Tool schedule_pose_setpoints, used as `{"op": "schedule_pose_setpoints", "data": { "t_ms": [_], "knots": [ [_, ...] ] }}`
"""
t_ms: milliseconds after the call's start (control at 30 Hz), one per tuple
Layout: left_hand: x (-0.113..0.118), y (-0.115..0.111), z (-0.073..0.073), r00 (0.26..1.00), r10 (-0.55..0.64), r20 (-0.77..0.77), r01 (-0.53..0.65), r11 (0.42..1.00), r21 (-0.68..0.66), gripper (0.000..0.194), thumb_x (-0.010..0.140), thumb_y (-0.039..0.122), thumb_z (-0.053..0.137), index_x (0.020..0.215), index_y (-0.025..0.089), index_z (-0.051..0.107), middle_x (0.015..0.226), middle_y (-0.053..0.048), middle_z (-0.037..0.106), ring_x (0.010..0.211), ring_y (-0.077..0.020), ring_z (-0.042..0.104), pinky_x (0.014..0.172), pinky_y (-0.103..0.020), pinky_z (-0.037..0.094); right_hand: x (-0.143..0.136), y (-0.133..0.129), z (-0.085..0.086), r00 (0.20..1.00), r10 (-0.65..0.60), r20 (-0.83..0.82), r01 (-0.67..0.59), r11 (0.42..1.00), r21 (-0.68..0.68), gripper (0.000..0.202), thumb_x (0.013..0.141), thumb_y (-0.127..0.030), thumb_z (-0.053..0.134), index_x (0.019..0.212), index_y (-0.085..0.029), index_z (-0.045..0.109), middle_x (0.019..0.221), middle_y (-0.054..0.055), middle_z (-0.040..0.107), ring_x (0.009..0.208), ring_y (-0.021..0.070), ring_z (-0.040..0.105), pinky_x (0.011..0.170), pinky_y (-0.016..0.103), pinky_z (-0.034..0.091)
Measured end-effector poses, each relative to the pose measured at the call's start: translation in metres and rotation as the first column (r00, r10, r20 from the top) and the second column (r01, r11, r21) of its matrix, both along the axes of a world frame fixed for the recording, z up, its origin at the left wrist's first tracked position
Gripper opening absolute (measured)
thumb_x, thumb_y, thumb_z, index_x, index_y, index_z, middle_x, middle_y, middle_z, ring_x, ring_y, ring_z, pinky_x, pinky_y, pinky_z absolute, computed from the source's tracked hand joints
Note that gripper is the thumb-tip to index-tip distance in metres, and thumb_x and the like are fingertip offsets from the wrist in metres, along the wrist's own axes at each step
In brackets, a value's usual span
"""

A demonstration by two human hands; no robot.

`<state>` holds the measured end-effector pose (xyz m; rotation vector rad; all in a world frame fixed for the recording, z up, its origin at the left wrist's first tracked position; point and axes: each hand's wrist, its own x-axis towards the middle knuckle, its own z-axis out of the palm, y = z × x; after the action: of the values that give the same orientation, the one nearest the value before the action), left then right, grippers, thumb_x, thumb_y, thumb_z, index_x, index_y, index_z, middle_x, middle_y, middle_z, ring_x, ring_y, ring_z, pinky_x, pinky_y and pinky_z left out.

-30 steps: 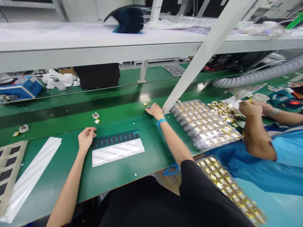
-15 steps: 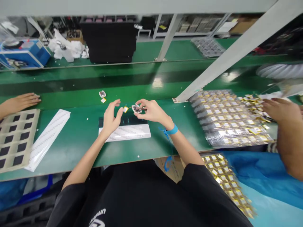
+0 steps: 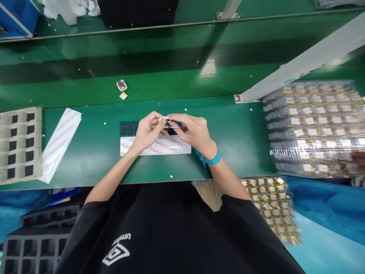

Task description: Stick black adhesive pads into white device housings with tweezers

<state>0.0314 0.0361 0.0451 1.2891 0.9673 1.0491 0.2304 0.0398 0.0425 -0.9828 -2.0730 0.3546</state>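
Above the green bench, my left hand (image 3: pixel 149 131) and my right hand (image 3: pixel 194 131) meet around a small white device (image 3: pixel 164 118), both gripping it by its sides. Its dark inner parts show partly between the fingers; a small yellow-edged piece is mostly hidden below it. Under my hands lie a white label sheet (image 3: pixel 155 146) and a dark sheet of small strips (image 3: pixel 129 128). Farther back, another open white device (image 3: pixel 121 85) rests beside a yellow-edged square piece (image 3: pixel 123 95). A blue band is around my right wrist.
To the left are a beige compartment tray (image 3: pixel 36 142) and a slanted label sheet (image 3: pixel 60 142). Stacked clear trays (image 3: pixel 313 131) stand at the right, behind a lower tray of yellow-edged pieces (image 3: pixel 272 205). A grey post (image 3: pixel 302 57) slants down to the bench. Part of another person's hand shows at the right edge.
My hands have come together, and my left hand now grips the device too. The view has tilted downward. The other person's hand at the left is out of view.
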Motion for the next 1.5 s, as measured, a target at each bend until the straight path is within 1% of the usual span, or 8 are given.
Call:
{"op": "schedule_pose_setpoints", "data": {
  "t_ms": [267, 367, 467, 700, 1033, 1133, 1300, 1500],
  "knots": [
    [0.000, -0.007, 0.002, 0.998, 0.064, 0.028, -0.065, 0.997, 0.033, 0.046, 0.096, 0.066, 0.075, 0.111, 0.022, 0.070, 0.090, -0.001, 0.081, 0.056, -0.0139, 0.076, 0.055, -0.026, 0.064, -0.002, -0.007, -0.003, 0.997, -0.054, -0.052, 0.056, 0.997, 0.045, 0.011, 0.105, -0.031, 0.059, 0.113, -0.023, 0.063, 0.110, 0.002, 0.084, 0.047, 0.0073, 0.057, 0.050, 0.024, 0.051],
    [0.000, -0.008, 0.002, 0.996, 0.094, -0.003, -0.094, 0.994, 0.048, 0.044, 0.098, 0.064, 0.074, 0.111, 0.022, 0.070, 0.082, 0.002, 0.079, 0.055, -0.0135, 0.076, 0.055, -0.025, 0.064, -0.002, -0.008, -0.002, 0.996, -0.080, -0.032, 0.082, 0.996, 0.043, 0.018, 0.107, -0.031, 0.059, 0.120, -0.023, 0.068, 0.123, 0.006, 0.082, 0.076, 0.0148, 0.079, 0.062, 0.026, 0.061],
    [0.002, -0.011, 0.003, 0.991, 0.134, -0.021, -0.132, 0.989, 0.070, 0.039, 0.101, 0.059, 0.073, 0.111, 0.022, 0.070, 0.080, 0.003, 0.079, 0.055, -0.0133, 0.076, 0.057, -0.025, 0.065, -0.003, -0.010, 0.000, 0.998, -0.062, 0.004, 0.061, 0.997, 0.045, 0.021, 0.109, -0.028, 0.058, 0.124, -0.023, 0.072, 0.133, 0.007, 0.080, 0.109, 0.0222, 0.082, 0.072, 0.028, 0.067],
    [0.007, -0.018, 0.005, 0.974, 0.224, -0.039, -0.216, 0.964, 0.152, 0.028, 0.105, 0.048, 0.070, 0.110, 0.021, 0.071, 0.087, 0.001, 0.080, 0.062, -0.0131, 0.079, 0.057, -0.023, 0.065, -0.005, -0.011, -0.004, 0.996, -0.073, 0.050, 0.061, 0.978, 0.202, 0.027, 0.109, -0.016, 0.059, 0.129, -0.025, 0.074, 0.131, 0.002, 0.080, 0.102, 0.0190, 0.084, 0.075, 0.025, 0.069],
    [0.008, -0.022, 0.000, 0.952, 0.284, -0.113, -0.264, 0.950, 0.167, 0.032, 0.106, 0.053, 0.067, 0.105, 0.021, 0.070, 0.075, 0.003, 0.075, 0.058, -0.0126, 0.077, 0.053, -0.021, 0.061, 0.003, -0.009, -0.004, 0.987, 0.024, 0.161, -0.042, 0.993, 0.112, 0.029, 0.111, -0.017, 0.054, 0.125, -0.026, 0.077, 0.134, 0.000, 0.079, 0.096, 0.0184, 0.084, 0.077, 0.029, 0.069],
    [0.007, -0.021, 0.002, 0.954, 0.283, -0.104, -0.267, 0.953, 0.143, 0.031, 0.104, 0.053, 0.071, 0.104, 0.022, 0.068, 0.082, 0.002, 0.079, 0.059, -0.0127, 0.078, 0.056, -0.023, 0.064, -0.004, -0.012, 0.003, 1.000, 0.018, 0.008, -0.018, 1.000, -0.021, 0.020, 0.111, -0.024, 0.061, 0.123, -0.025, 0.076, 0.123, 0.001, 0.083, 0.098, 0.0175, 0.082, 0.079, 0.027, 0.066],
    [0.004, -0.021, 0.008, 0.949, 0.302, -0.090, -0.283, 0.943, 0.177, 0.028, 0.099, 0.047, 0.079, 0.102, 0.022, 0.067, 0.089, 0.001, 0.082, 0.060, -0.0119, 0.078, 0.056, -0.021, 0.064, -0.015, -0.017, 0.011, 0.973, -0.169, -0.158, 0.139, 0.973, -0.183, 0.008, 0.107, -0.031, 0.069, 0.106, -0.024, 0.073, 0.067, -0.007, 0.065, 0.050, 0.0092, 0.052, 0.053, 0.026, 0.046],
    [0.001, -0.019, 0.005, 0.968, 0.238, -0.079, -0.226, 0.964, 0.137, 0.021, 0.097, 0.033, 0.081, 0.111, 0.021, 0.072, 0.090, 0.001, 0.083, 0.063, -0.0140, 0.080, 0.059, -0.022, 0.065, -0.013, -0.016, 0.013, 0.977, -0.157, -0.144, 0.131, 0.976, -0.174, 0.010, 0.108, -0.032, 0.068, 0.106, -0.024, 0.073, 0.081, -0.004, 0.072, 0.054, 0.0093, 0.052, 0.058, 0.028, 0.047]
  ]
}}
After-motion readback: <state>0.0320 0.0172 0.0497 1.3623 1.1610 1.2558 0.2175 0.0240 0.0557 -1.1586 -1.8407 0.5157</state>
